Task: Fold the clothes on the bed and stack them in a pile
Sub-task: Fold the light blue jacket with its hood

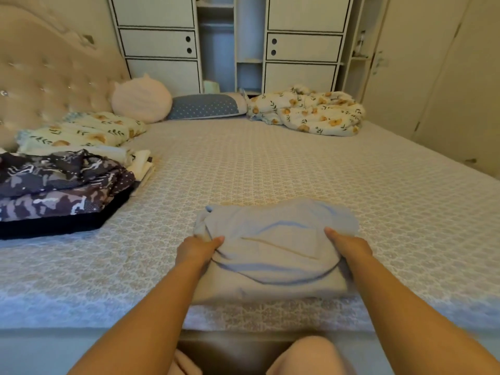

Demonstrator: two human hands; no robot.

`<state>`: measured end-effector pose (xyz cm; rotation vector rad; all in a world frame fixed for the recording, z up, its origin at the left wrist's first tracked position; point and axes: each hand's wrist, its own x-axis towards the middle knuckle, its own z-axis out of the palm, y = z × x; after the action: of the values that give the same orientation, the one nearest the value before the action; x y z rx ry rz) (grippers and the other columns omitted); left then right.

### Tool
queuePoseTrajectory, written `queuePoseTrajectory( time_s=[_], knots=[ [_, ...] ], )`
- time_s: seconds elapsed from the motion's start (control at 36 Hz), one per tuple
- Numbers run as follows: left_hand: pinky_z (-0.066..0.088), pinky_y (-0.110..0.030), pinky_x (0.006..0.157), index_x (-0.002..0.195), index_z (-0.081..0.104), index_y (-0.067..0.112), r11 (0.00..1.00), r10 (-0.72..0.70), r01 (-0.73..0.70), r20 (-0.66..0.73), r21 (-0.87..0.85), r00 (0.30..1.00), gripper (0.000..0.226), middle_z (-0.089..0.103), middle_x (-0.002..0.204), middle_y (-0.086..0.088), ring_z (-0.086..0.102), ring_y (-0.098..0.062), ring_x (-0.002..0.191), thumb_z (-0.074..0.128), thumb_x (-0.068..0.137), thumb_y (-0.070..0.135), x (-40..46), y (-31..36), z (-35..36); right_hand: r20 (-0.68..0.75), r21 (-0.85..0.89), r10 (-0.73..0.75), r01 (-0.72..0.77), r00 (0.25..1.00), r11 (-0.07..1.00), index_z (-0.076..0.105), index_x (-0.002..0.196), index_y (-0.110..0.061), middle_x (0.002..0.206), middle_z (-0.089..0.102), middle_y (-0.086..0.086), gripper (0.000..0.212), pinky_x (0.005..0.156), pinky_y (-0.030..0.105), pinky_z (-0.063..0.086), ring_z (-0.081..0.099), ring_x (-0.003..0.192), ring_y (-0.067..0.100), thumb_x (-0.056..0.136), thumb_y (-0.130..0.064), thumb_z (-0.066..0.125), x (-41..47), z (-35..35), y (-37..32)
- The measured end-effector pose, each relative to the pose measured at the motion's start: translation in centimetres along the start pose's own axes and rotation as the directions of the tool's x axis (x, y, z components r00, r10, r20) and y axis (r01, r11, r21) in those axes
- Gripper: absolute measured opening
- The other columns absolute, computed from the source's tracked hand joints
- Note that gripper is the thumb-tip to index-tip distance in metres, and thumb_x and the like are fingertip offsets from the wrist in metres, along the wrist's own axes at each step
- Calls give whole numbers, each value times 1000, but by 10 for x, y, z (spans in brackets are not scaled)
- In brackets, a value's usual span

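The left hand [198, 249] grips the left side of a pale blue garment [273, 253], thumb lying on top of the cloth and the fingers tucked under a fold, out of sight. The right hand [349, 249] holds the right side the same way, thumb on top and pointing toward 11 o'clock, fingers hidden beneath the fabric. Both forearms reach in from 6 o'clock, and the garment sits between the hands, partly folded into a thick rumpled bundle, resting on the near edge of the bed [270, 163].

The bed is covered with a patterned beige spread. Out at 9 o'clock from the garment lies a pile of folded clothes [62, 185]: dark camouflage-print pieces on top of a black one, with folded cream pieces [140, 165] just beside them toward the far side. Beyond that pile, near 10 o'clock, a floral pillow [84, 129] leans toward the tufted headboard [54, 74]. At 11 o'clock sits a round pink cushion [142, 100], touching a blue dotted pillow [205, 106] next to it. At 1 o'clock, on the far edge of the bed, a floral quilt [307, 112] lies crumpled in a heap. Behind the bed at 12 o'clock stands a white wardrobe [230, 41] with drawers and open shelves.
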<state>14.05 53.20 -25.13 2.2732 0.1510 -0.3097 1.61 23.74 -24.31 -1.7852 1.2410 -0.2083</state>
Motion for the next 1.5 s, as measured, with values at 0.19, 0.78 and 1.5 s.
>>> queuePoseTrajectory(
  time_s=[0.19,0.78,1.5],
  knots=[
    [49,-40,80,116,61,1,992,100,-107,-111,-62,989,49,63,114,-19,59,-35,100,64,87,41,9,23,-53,-119,58,-159,167,980,984,56,119,7,120,59,25,75,74,38,42,57,107,40,79,-55,68,-33,11,-43],
    [36,-35,65,94,54,11,987,135,-159,-360,-37,923,37,52,84,-6,49,-25,74,48,96,48,214,57,-61,-222,100,-319,347,922,933,60,117,1,119,61,23,62,73,38,40,58,105,40,86,-52,57,95,153,-169],
    [45,-38,87,126,53,4,963,-268,267,28,44,963,55,58,122,-19,55,-35,110,47,95,49,194,119,-143,216,-7,172,-174,961,985,59,122,-3,117,63,20,52,77,39,45,59,98,33,86,-40,65,41,105,-277]
  ],
)
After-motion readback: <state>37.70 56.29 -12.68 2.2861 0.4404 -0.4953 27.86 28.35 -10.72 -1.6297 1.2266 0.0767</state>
